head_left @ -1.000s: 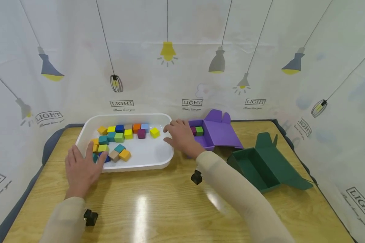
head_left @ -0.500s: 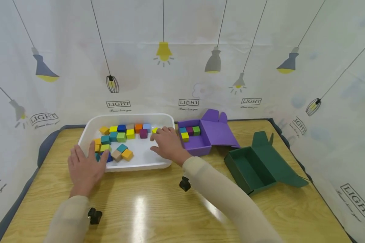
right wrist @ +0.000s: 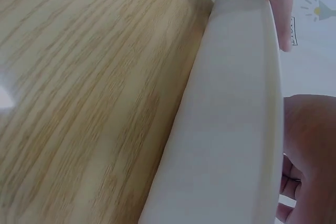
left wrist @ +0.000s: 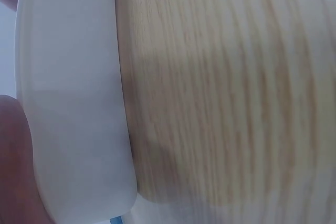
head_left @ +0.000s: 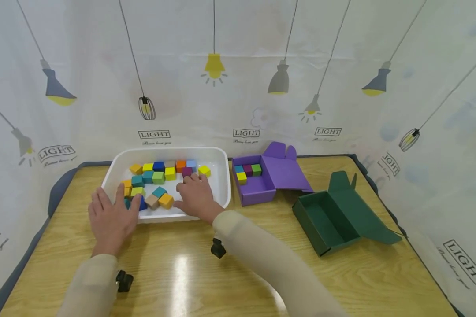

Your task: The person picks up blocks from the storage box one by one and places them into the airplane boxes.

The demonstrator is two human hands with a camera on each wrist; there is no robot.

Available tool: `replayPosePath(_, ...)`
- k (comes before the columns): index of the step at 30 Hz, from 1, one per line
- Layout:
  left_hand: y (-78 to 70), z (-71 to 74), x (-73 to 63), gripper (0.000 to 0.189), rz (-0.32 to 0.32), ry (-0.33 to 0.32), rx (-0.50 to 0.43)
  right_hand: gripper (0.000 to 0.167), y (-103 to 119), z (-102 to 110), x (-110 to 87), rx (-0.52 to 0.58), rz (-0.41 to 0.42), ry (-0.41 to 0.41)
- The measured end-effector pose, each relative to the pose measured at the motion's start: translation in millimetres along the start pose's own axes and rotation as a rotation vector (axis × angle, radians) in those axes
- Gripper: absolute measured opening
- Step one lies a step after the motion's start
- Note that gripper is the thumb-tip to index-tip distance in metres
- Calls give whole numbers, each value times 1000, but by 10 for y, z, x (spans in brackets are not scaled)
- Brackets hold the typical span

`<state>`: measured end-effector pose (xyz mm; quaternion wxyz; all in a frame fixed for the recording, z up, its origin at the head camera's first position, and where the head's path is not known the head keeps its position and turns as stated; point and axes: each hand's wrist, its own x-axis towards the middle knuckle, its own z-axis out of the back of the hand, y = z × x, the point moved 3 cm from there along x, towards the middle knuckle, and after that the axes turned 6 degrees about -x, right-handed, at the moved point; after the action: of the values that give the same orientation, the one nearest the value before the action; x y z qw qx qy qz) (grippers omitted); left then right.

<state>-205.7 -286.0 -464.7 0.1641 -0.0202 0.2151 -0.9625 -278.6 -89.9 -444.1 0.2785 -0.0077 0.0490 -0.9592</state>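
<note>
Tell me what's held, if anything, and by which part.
Nothing visibly held. The left hand lies spread over a corner of the white tray; the right hand shows nothing pinched.

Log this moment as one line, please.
left hand: at near-left corner, white tray | right hand: over tray, nothing visibly held | purple box: open, cubes inside | green box: open, no cubes visible

"LIGHT" signs [head_left: 246,133] on backdrop [head_left: 103,123], script [head_left: 156,143] blurred

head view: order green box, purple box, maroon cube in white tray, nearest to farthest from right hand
1. Maroon cube: in white tray, by right hand
2. Purple box: right of tray
3. Green box: farther right
</note>
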Motion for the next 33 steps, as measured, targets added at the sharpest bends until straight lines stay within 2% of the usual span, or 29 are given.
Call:
replayPosePath(13, 0, 16, -6, 83, -20, -26, 19, 47, 238, -27, 179, -50, -8, 38)
replayPosePath(21, 4, 34, -9, 83, -30, -38, 8, 44, 235, -82, 260, -8, -21, 78)
replayPosePath(28, 6, 25, -6, 83, -16, -35, 20, 49, 236, -133, 296, -10, -19, 72)
replayPosePath(33, 11, 13, 5, 83, -11, -36, 28, 44, 249, -149, 322, -12, -8, 69)
